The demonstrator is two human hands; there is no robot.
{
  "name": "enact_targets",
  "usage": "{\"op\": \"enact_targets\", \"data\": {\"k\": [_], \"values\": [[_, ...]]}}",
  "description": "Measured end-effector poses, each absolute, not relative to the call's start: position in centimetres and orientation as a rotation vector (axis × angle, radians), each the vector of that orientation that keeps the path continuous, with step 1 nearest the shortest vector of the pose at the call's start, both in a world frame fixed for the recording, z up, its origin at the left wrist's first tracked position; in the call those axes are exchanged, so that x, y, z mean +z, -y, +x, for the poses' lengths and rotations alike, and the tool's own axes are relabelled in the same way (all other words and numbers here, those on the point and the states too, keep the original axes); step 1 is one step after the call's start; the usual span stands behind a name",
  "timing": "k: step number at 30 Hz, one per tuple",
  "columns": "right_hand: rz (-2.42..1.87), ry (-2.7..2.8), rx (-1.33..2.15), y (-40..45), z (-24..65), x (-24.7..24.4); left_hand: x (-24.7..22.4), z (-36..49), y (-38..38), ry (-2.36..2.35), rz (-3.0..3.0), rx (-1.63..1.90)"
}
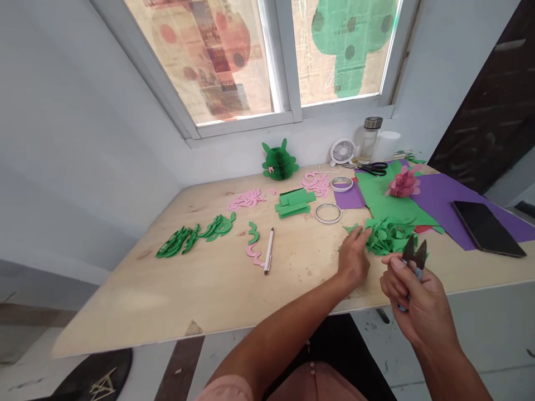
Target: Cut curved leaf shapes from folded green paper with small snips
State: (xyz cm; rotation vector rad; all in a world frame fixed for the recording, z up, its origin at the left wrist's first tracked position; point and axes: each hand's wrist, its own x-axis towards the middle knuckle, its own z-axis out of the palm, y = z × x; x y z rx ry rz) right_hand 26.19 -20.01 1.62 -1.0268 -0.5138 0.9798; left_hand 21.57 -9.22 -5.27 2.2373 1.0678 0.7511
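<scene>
My left hand [354, 257] rests on the table at the left edge of a heap of green paper scraps [387, 236]. Its fingers reach forward, apart, and touch the scraps. My right hand [413, 295] is raised in front of the heap, closed around scissors [415, 257] with light blue handles. The dark blades point up and stand a little apart, with nothing between them. Left of my left hand lie a white pen [270, 250], a green wavy paper strip [253, 234] and a pink wavy strip [254, 255].
Green cut pieces [178, 242], pink cut pieces [248, 199], green paper rectangles [295, 203] and tape rolls [328, 213] lie leftward. Behind stand a green paper figure [280, 162], a fan [343, 151] and a bottle [370, 142]. Rightward are purple paper [447, 192] and a phone [488, 228].
</scene>
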Motion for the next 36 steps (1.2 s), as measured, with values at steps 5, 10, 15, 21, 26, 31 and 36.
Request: {"op": "enact_targets", "data": {"k": [5, 10, 15, 21, 26, 31, 36], "values": [[-1.045, 0.495, 0.936, 20.8, 26.8, 1.8, -5.6, 26.5, 7.6, -0.972, 2.154, 0.883], [-1.037, 0.466, 0.913, 20.9, 26.9, 1.9, -5.9, 29.0, 6.6, -0.700, 2.219, 0.870], [-1.075, 0.447, 0.927, 20.4, 26.3, 1.7, -3.6, 25.5, 7.3, -0.746, 2.396, 0.832], [-1.076, 0.489, 0.991, 18.8, 24.7, 0.9, -0.6, 20.4, 7.7, -0.778, 2.538, 0.462], [-1.079, 0.526, 1.000, 17.9, 23.4, 1.1, -0.5, 17.9, 7.4, -0.817, 2.553, 0.566], [-1.129, 0.566, 1.033, 17.2, 22.8, 1.2, -1.0, 12.4, 7.7, -0.763, 2.484, 0.707], [-1.133, 0.618, 1.093, 15.3, 21.9, 1.2, -2.0, 3.6, 7.9, -1.191, 2.304, 0.820]]}}
